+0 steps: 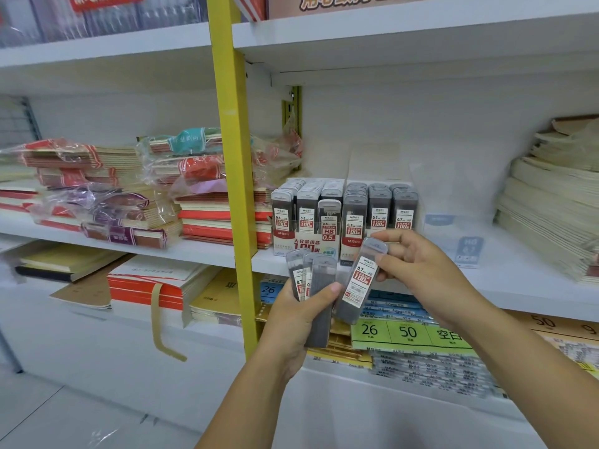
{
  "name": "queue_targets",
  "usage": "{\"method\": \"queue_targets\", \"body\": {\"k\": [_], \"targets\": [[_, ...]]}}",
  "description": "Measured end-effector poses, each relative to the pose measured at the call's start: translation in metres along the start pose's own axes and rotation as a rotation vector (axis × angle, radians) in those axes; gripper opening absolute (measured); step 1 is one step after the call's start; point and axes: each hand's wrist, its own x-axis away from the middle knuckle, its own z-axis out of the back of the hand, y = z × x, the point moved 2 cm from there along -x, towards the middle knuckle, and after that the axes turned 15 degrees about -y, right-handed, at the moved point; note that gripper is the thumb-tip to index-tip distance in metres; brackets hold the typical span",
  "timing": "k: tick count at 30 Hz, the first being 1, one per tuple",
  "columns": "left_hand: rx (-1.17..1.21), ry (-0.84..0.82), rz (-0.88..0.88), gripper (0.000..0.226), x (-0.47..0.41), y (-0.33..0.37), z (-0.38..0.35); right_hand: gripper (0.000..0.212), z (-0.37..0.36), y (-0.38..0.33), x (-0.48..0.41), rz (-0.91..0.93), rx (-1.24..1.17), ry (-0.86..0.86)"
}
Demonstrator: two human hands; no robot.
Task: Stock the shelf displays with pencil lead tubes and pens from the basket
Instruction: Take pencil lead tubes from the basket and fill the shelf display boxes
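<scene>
Grey lead tubes [355, 283] carry white-and-red labels; the shelf upright [233, 163] is yellow; the notebook stacks [214, 218] show red spines.

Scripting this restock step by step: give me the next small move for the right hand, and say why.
Probably lift the tube pinched in the right hand up to the right-hand display box and slot it in. Its label reads 0.7, matching that box's stock; the left box holds 0.5. The left hand grips spare tubes in reserve.

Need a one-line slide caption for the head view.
Left hand grips a bunch of lead tubes while right hand pinches one 0.7 tube in front of the shelf display.
</scene>
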Motion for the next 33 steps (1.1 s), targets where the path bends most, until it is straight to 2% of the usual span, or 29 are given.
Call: {"method": "queue_targets", "body": {"k": [2,4,6,8,10,12,15,23,28,31,33], "targets": [[-0.002,-0.011,-0.006,0.051,-0.001,0.0,0.0,0.019,0.001,-0.004,0.002,0.019,0.0,0.046],[0.007,-0.034,-0.033,0.052,-0.002,0.002,0.0,0.019,0.008,-0.015,0.003,0.089,0.031,0.184],[0.007,-0.04,-0.061,0.054,-0.004,0.005,0.002,0.024,0.024,-0.036,0.006,0.267,0.08,0.38],[-0.026,-0.025,-0.072,0.046,-0.007,0.006,0.005,0.033,0.042,-0.057,0.004,0.43,0.242,0.465],[-0.057,-0.021,-0.074,0.034,-0.01,0.005,0.007,0.034,0.051,-0.069,-0.006,0.416,0.501,0.453],[-0.073,-0.021,-0.079,0.027,-0.012,0.004,0.008,0.032,0.054,-0.069,-0.023,0.305,0.697,0.398],[-0.085,-0.026,-0.084,0.025,-0.013,0.003,0.008,0.03,0.05,-0.068,-0.039,0.23,0.701,0.322],[-0.107,-0.036,-0.079,0.025,-0.011,0.004,0.005,0.029,0.049,-0.047,-0.049,0.159,0.765,0.275],[-0.103,-0.037,-0.075,0.025,-0.01,0.004,0.003,0.04,0.048,-0.034,-0.047,0.007,1.219,0.361],[-0.117,-0.05,-0.068,0.032,-0.009,0.005,0.002,0.038,0.038,-0.031,-0.03,0.128,1.17,0.432],[-0.126,-0.07,-0.063,0.036,-0.007,0.006,0.0,0.026,0.021,-0.024,-0.013,0.228,0.942,0.348]]}}
